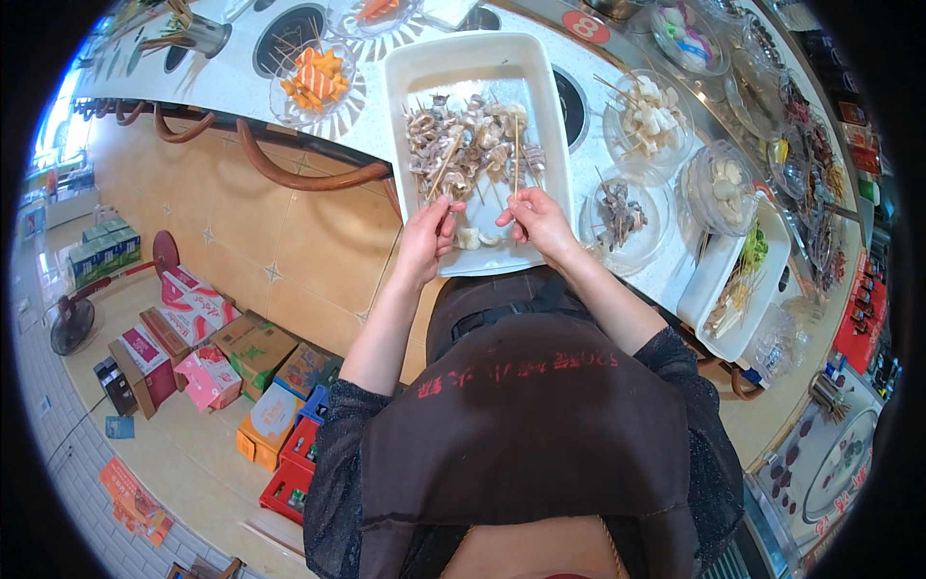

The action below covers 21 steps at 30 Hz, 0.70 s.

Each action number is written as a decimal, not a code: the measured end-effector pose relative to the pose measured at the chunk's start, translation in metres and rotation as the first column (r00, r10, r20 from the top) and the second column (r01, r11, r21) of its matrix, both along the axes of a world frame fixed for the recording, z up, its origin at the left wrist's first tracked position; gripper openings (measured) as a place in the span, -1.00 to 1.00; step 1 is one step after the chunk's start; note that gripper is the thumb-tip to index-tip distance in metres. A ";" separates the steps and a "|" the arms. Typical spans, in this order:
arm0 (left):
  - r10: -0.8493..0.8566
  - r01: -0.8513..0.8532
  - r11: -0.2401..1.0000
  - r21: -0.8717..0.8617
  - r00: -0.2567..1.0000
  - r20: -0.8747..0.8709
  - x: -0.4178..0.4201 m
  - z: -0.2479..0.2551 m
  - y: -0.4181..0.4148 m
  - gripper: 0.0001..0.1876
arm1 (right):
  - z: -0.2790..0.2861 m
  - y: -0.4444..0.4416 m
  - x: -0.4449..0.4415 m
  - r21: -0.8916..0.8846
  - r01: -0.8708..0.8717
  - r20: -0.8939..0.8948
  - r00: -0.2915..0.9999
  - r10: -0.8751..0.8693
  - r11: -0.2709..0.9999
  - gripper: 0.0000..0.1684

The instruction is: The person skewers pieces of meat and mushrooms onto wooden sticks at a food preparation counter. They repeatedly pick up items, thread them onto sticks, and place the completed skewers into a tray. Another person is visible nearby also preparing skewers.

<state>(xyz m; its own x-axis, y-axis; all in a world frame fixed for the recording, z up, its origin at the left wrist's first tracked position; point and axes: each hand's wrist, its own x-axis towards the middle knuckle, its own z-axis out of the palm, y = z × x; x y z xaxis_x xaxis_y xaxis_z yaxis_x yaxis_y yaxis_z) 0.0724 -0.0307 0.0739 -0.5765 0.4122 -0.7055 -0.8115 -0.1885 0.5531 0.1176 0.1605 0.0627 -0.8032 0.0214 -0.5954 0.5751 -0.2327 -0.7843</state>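
Note:
Before me stands a deep white plastic tub [565, 181] with a heap of skewered pale-grey seafood pieces [452, 137], possibly squid. My left hand [428, 235] grips the lower end of a wooden skewer [447, 165] that slants up over the heap. Between the fingers and thumb of my right hand [537, 221] is another wooden skewer [516, 155], nearly upright in view, with a pale piece at its far end. Two loose whitish pieces [468, 239] lie on the tub's near floor, between my hands.
Left of the tub sits a glass plate with orange skewers [315, 79]. To its right are plates of white skewers [647, 112] and grey skewers [621, 210], stacked bowls [720, 188] and a white tray [770, 282]. Curved wooden chair backs [311, 181] line the counter's edge.

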 end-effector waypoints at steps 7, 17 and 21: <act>-0.016 -0.078 0.953 -0.291 0.951 -0.307 0.017 -0.015 0.003 -0.59 | 0.009 -0.010 0.013 -0.024 -0.109 -0.117 0.987 0.105 0.994 -0.87; -0.177 0.167 0.984 -0.062 0.949 -0.260 0.023 0.020 0.016 -0.71 | 0.031 -0.031 0.020 0.172 -0.452 -0.167 0.863 0.478 0.875 -0.86; 0.068 -0.091 0.996 -0.024 0.872 -0.485 0.016 0.009 0.011 -0.76 | 0.028 -0.009 -0.010 0.336 -0.520 -0.244 0.757 0.606 0.785 -0.85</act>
